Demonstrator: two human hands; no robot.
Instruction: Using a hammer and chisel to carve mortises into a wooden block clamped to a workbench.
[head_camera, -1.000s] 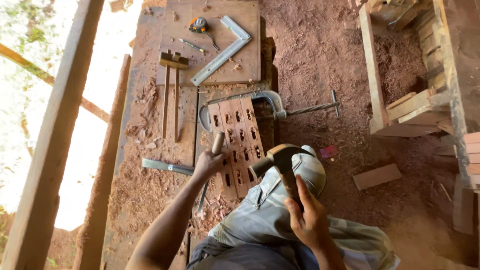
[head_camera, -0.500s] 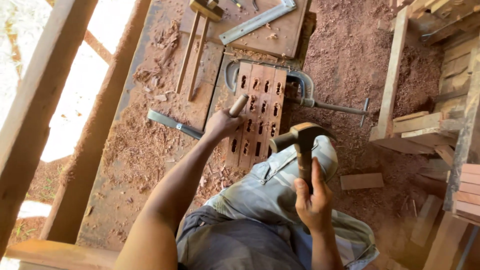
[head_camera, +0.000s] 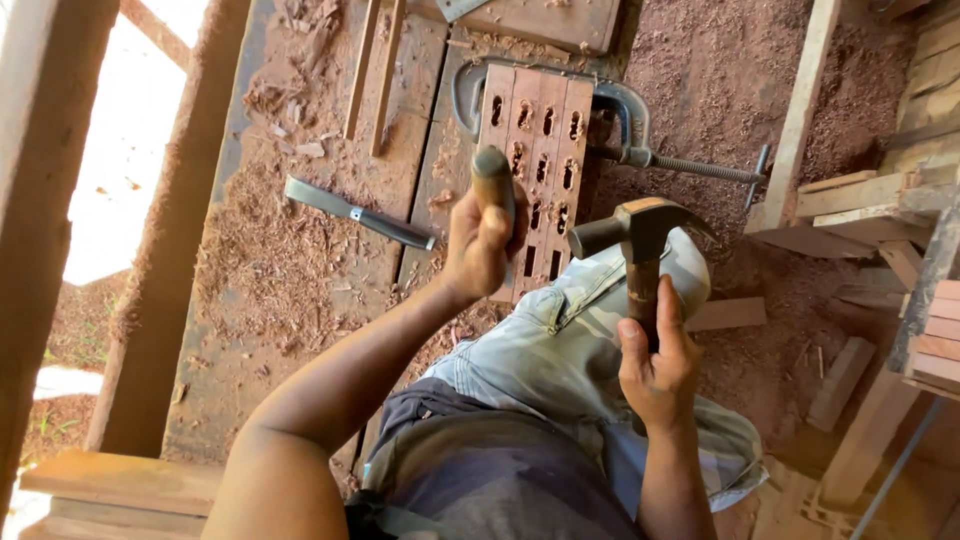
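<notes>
A wide workbench (head_camera: 300, 290) strewn with wood shavings fills the left and centre of the head view. Its bare planks run from twelve o'clock down toward seven. At the top centre a slotted wooden board (head_camera: 540, 150), cut with rows of small oblong holes, lies flat on the bench. A metal clamp (head_camera: 640, 140) grips it from the three o'clock side, its screw rod pointing toward the right.

The person's bent knee in pale trousers (head_camera: 590, 340) rests against the near end of the board.

The left hand (head_camera: 478, 245) is closed tight round a chisel (head_camera: 493, 180) with a wooden handle. It stands upright at the board's left edge, at twelve o'clock from the fist.

The right hand (head_camera: 655, 370) is wrapped round the shaft of a claw hammer (head_camera: 640, 235), whose head is raised at three o'clock from the chisel, clear of it.

A flat blade with a dark handle (head_camera: 355, 212) lies on the bench at nine o'clock from the left hand, well apart.
</notes>
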